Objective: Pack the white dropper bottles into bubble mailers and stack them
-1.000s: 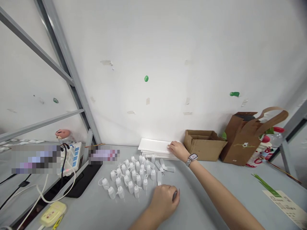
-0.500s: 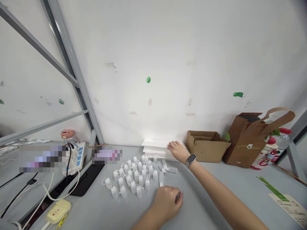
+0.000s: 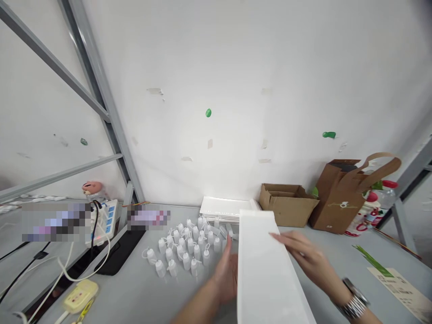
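A long flat white box piece (image 3: 266,270) is in the air in front of me, lengthwise toward the wall. My right hand (image 3: 308,258) lies along its right edge with fingers stretched out, a watch on the wrist. My left hand (image 3: 226,274) presses its left edge, fingers extended upward. Behind it, a stack of the same white pieces (image 3: 226,208) lies against the wall. Several small white dropper bottles (image 3: 184,247) stand in a cluster on the grey table, just left of my left hand.
An open cardboard box (image 3: 286,203) and a brown paper bag (image 3: 344,198) stand at the back right. Power strips (image 3: 103,220) with cables, a yellow socket (image 3: 79,294) and a grey metal frame (image 3: 101,112) are at the left. A printed sheet (image 3: 401,283) lies at right.
My right hand left the stack by the wall and drew one white piece toward me. My left hand opened from a loose fist and rose to the piece's left edge.
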A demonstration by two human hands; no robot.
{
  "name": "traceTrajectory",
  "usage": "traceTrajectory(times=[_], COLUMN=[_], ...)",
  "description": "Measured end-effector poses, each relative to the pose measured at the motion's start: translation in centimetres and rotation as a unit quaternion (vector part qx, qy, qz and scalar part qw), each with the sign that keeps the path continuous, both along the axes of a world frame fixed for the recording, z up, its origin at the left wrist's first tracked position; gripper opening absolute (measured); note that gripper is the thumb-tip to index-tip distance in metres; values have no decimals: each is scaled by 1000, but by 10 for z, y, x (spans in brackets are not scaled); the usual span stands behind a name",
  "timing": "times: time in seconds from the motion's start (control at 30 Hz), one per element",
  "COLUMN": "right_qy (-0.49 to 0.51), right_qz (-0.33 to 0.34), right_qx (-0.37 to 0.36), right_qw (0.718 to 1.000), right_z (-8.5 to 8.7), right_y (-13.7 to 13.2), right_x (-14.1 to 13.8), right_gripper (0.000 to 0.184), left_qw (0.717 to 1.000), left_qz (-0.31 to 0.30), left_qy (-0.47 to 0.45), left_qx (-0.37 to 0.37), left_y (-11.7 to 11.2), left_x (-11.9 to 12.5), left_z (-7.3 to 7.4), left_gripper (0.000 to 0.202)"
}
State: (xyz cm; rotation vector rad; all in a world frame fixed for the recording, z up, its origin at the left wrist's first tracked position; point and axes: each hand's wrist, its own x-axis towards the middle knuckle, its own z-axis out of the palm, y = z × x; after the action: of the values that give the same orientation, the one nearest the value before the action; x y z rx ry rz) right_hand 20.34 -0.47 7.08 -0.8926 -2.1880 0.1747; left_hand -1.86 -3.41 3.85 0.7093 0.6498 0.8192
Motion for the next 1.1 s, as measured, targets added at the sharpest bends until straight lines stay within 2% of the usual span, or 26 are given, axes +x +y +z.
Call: traceTrajectory(times=[0.07,0.13,0.2,0.23,0.3,0.37,0.43,0.5,0.57,0.63,0.7,0.8,0.93,1.0,1.07,1.1], right_qy=[-39,-92,-121,-116,-74,-43,-91,-174,-265,-317,-328,-318,-284,-196,-54,26], right_qz=[34,48,30,7,-56,-105,-90,-80,-93,-92,-87,-82,-87,-83,-76,-75], right_qx=[-85,-178,-237,-241,-190,-101,-44,-25,-32,-37,-38,-30,-23,-33,-66,-91], right_qw=[995,979,963,964,977,988,991,981,959,943,940,944,955,977,994,993], right_z=[-14,-25,-27,-26,-20,-12,-10,-13,-23,-33,-41,-44,-36,-31,-27,-26], right_y=[-20,-29,-28,-23,-10,6,21,33,44,53,59,63,64,63,59,55], right_x=[14,22,25,24,13,-9,-40,-74,-102,-120,-126,-119,-88,-69,-51,-43], right_gripper=[31,30,30,30,30,30,27,26,23,19,16,15,15,16,20,23], left_qw=[1000,1000,999,996,990,987,987,988,987,987,986,986,990,992,992,991], left_qz=[-11,4,28,36,29,8,-3,-4,0,5,14,15,25,29,39,50], left_qy=[-21,-11,46,81,138,163,161,156,158,161,163,166,140,123,121,126], left_qx=[-10,-14,-6,-3,-2,-3,1,2,-3,-11,-16,-18,-22,-12,-4,-2], left_y=[-1,-2,-3,-4,-5,-7,-8,-8,-7,-5,-4,-1,0,0,0,0], left_x=[0,3,8,10,11,9,6,2,0,-1,-1,0,-1,-2,-4,-4], left_z=[1,-3,-11,-15,-21,-22,-20,-17,-15,-15,-18,-22,-23,-22,-21,-21], left_gripper=[80,70,57,55,56,55,55,54,52,51,53,52,47,46,46,46])
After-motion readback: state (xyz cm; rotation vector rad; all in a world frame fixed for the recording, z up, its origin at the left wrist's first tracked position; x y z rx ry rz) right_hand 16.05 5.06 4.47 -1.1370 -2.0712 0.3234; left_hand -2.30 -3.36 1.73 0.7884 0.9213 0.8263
